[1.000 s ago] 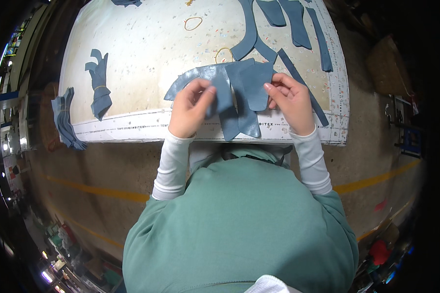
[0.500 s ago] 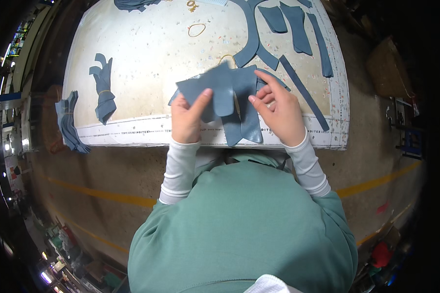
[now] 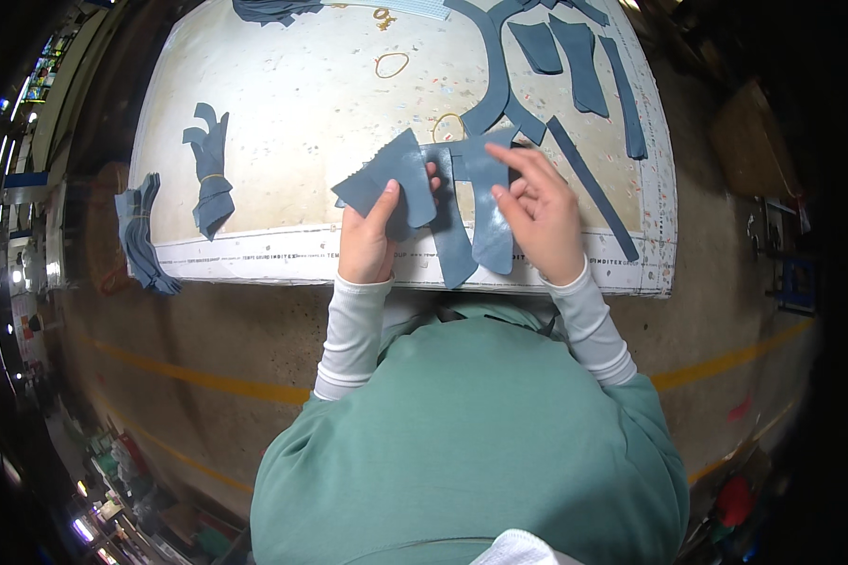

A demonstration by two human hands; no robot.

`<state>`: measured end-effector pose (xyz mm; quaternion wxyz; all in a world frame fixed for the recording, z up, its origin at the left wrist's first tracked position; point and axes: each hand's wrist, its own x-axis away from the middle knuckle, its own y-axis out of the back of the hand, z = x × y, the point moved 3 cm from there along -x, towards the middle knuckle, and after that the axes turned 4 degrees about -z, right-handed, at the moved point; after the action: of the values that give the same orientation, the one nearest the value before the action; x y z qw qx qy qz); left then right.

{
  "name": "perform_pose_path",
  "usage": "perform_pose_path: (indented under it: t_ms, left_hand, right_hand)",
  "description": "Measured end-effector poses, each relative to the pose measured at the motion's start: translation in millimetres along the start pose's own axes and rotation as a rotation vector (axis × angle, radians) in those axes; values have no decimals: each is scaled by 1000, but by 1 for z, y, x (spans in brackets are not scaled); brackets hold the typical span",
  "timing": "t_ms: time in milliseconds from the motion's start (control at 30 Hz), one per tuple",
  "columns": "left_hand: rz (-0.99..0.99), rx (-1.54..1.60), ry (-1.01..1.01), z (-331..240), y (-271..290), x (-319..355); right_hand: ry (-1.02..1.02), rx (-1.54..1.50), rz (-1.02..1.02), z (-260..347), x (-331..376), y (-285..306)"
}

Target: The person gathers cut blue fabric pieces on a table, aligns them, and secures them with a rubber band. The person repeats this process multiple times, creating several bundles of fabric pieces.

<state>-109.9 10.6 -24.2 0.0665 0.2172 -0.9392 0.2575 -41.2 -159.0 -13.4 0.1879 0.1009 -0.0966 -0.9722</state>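
The fan of flat, smooth blue pieces, cut like leather (image 3: 415,184), is up over the near edge of the table, in the person's left hand (image 3: 369,235), which grips it with the thumb on top and fingertips showing behind. A second ago the right hand (image 3: 544,212) was at the edge of a blue piece; now its thumb and pointing finger are spread apart, and I can't tell if they touch the long, shiny blue piece (image 3: 493,221) beneath. The fan's pointed corner sticks up more than it did half a second ago. The big pale, speckled table (image 3: 283,132) has dark printed words along its white front edge. On it, a thin tan rubber band (image 3: 213,176) hugs a bunch of folded blue strips (image 3: 214,202), and a tan loop (image 3: 392,65) lies farther back. A long, thin, straight blue strip (image 3: 594,188) lies to the right. The person wears a green top (image 3: 471,424) with white sleeves (image 3: 351,330).
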Motion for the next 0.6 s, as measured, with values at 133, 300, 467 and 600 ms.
perform_pose_path:
  t_ms: [133, 300, 467, 600]
  left_hand:
    - [65, -40, 105, 5, -6, 4]
    - [-17, -142, 38, 5, 2, 2]
    - [-143, -30, 36, -21, 33, -2]
    - [-35, -26, 12, -28, 33, 2]
  right_hand:
    - [100, -136, -42, 11, 0, -6]
    - [118, 142, 43, 11, 3, -21]
    - [220, 624, 70, 9, 13, -34]
    - [209, 603, 147, 9, 18, -50]
